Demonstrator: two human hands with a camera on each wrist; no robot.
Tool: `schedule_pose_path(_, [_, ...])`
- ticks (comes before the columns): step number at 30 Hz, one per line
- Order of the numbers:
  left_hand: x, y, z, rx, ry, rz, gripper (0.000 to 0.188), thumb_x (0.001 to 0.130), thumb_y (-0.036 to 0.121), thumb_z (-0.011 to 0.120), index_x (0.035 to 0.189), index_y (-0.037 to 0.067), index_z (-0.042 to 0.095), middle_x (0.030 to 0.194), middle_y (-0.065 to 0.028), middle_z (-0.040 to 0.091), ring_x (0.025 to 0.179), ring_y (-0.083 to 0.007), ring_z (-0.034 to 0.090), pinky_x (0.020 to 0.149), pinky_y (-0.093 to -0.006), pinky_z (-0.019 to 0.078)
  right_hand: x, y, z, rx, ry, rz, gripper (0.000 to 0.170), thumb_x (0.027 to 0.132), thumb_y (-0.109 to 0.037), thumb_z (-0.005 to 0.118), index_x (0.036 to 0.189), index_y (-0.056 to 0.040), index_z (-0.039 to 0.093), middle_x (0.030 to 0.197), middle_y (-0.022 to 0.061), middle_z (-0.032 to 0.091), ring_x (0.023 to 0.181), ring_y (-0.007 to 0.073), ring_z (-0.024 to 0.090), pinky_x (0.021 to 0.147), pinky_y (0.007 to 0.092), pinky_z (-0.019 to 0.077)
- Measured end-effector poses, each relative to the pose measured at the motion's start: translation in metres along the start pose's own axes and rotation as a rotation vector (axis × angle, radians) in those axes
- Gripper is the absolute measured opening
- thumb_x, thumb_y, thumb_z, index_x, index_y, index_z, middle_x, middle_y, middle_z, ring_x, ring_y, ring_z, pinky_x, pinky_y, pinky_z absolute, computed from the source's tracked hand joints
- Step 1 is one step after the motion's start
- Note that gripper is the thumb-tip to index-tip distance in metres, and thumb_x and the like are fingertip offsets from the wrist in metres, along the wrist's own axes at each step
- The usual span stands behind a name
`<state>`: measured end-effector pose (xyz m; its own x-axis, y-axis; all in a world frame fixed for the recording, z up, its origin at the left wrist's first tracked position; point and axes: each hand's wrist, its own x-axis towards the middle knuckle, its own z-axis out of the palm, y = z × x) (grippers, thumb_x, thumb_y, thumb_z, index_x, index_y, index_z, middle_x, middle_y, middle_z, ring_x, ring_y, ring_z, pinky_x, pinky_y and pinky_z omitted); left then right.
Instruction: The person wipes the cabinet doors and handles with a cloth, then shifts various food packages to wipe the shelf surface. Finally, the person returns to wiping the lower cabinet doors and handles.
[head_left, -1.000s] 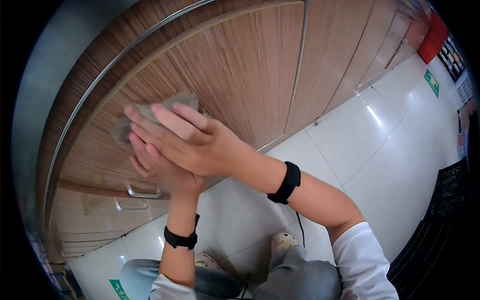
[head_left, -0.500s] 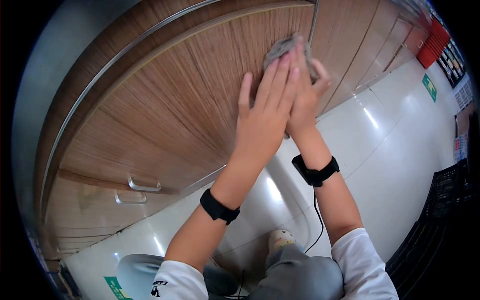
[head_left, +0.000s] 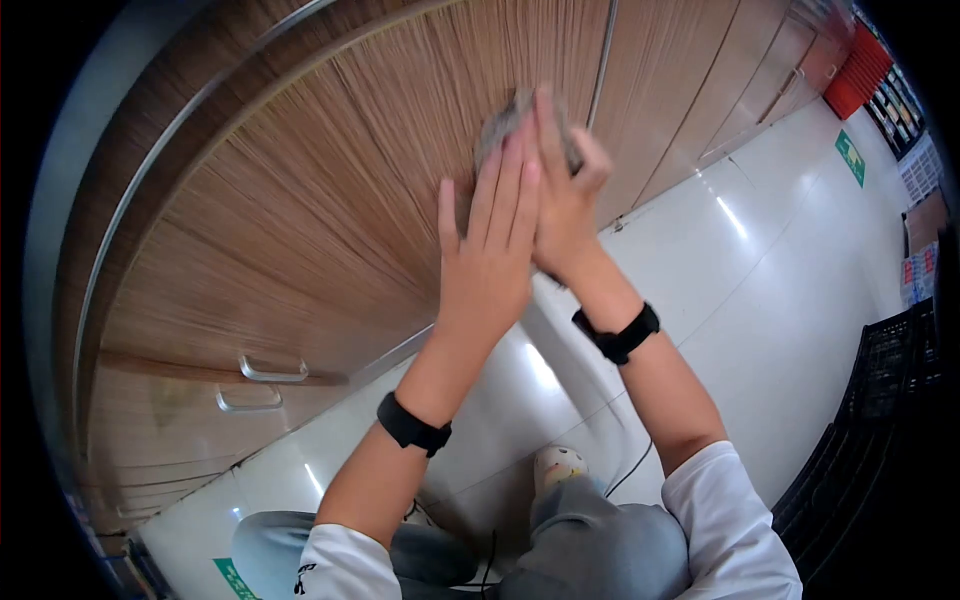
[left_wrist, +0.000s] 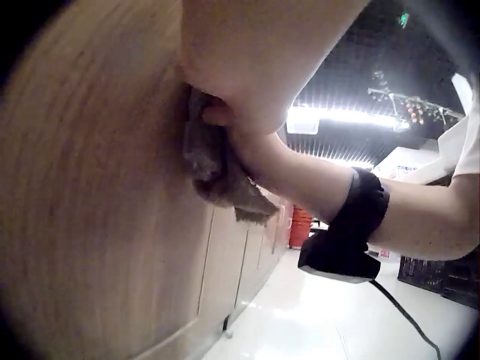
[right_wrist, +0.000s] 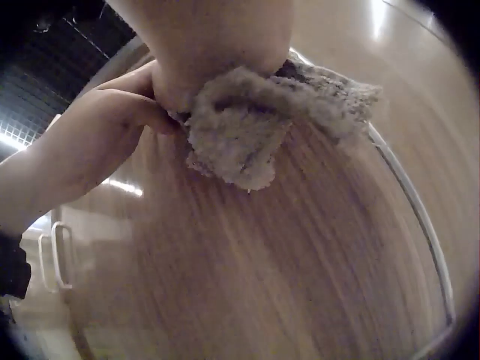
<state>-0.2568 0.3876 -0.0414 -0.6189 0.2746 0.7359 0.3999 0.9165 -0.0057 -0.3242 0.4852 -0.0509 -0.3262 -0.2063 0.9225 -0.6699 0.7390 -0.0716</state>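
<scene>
left hand (head_left: pixel 485 265) straight-fingered, overlapping right hand (head_left: pixel 566 220), fingers mostly extended | both press gray rag (head_left: pixel 494 133) against wood-grain cabinet front (head_left: pixel 320 190) | metal handles (head_left: pixel 276 377) lower left | glossy white tile floor (head_left: pixel 730 330) | black crate (head_left: pixel 882 368) far right

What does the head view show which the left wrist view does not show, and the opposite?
Only the head view shows the handles, a shoe and green floor signs. Only the left wrist view shows the ceiling and its lamps. Both show the cloth, cabinet, floor, left hand and right hand.
</scene>
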Motion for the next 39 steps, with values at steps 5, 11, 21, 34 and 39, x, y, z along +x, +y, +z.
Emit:
schedule_pose_path(5, [0.048, 0.009, -0.005, 0.067, 0.106, 0.057, 0.07, 0.072, 0.001, 0.047, 0.14, 0.001, 0.029, 0.145, -0.0134, 0.032, 0.134, -0.0248, 0.031, 0.109, -0.0528, 0.0076, 0.045, 0.014, -0.016, -0.066, 0.128, -0.001, 0.045, 0.085, -0.02, 0.048, 0.125, 0.0013, 0.049, 0.146, 0.0099, 0.032, 0.111, 0.0269, 0.034, 0.094, 0.0357, 0.0256])
schedule_pose_path(11, [0.011, 0.009, 0.024, 0.123, 0.045, 0.057, 0.064, 0.074, 0.001, 0.047, 0.137, 0.002, 0.035, 0.143, -0.0112, 0.036, 0.133, -0.0224, 0.033, 0.11, -0.0487, 0.013, -0.015, 0.021, 0.023, -0.09, 0.148, 0.104, 0.046, 0.083, -0.02, 0.055, 0.125, -0.001, 0.051, 0.145, 0.006, 0.035, 0.105, 0.0243, 0.036, 0.088, 0.0315, 0.0301])
schedule_pose_path(21, [-0.089, 0.018, 0.074, -0.146, -0.38, -0.041, 0.054, 0.083, 0.003, 0.039, 0.136, -0.004, 0.034, 0.14, -0.0174, 0.037, 0.132, -0.027, 0.033, 0.11, -0.0411, 0.0221, -0.169, 0.002, 0.052, 0.003, -0.226, 0.358, 0.039, 0.082, -0.011, 0.058, 0.119, 0.0006, 0.052, 0.149, 0.0122, 0.025, 0.104, 0.0284, 0.041, 0.087, 0.0351, 0.0335])
schedule_pose_path(34, [-0.047, 0.0, 0.036, -0.133, 0.008, -0.02, 0.053, 0.084, 0.001, 0.043, 0.136, 0.002, 0.036, 0.141, -0.0195, 0.035, 0.129, -0.0365, 0.034, 0.104, -0.0458, 0.0294, -0.062, -0.021, 0.028, 0.076, -0.018, 0.238, 0.037, 0.085, -0.014, 0.054, 0.12, -0.0028, 0.056, 0.144, 0.008, 0.036, 0.104, 0.0241, 0.038, 0.088, 0.0295, 0.029])
schedule_pose_path(39, [-0.047, 0.004, 0.04, -0.158, -0.073, -0.013, 0.052, 0.082, -0.001, 0.046, 0.133, 0.003, 0.042, 0.138, -0.0197, 0.039, 0.127, -0.0366, 0.038, 0.099, -0.044, 0.0345, -0.071, -0.007, 0.029, 0.07, 0.115, 0.202, 0.033, 0.084, -0.015, 0.055, 0.115, -0.0023, 0.061, 0.141, 0.0032, 0.041, 0.099, 0.022, 0.041, 0.087, 0.0306, 0.0311])
